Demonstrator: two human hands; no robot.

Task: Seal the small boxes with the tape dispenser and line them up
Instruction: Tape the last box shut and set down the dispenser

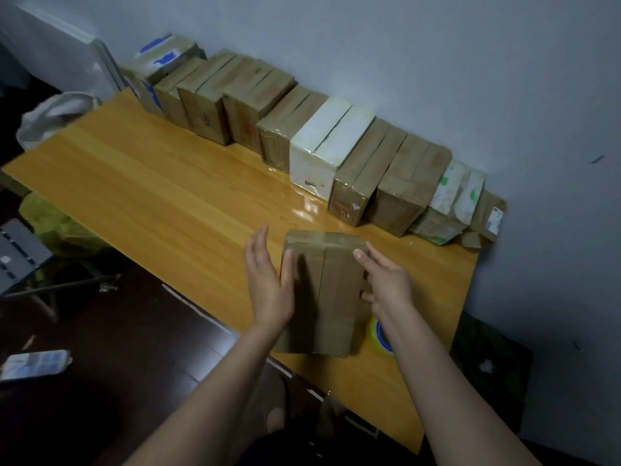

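Observation:
A brown cardboard box [327,290] stands near the front edge of the wooden table [151,183], with clear tape along its top seam. My left hand [268,280] lies flat against the box's left side, fingers straight. My right hand [386,280] touches the box's right side, its thumb on the top edge and its fingers against the side. A roll of clear tape on a blue core [379,336] lies on the table behind my right wrist, partly hidden. A row of several sealed boxes [336,149] lines the wall.
The row of boxes runs from the back left to the right corner of the table, against the grey wall [437,62]. A white bag [53,112] sits at the table's left corner. A packet [33,364] lies on the dark floor below left.

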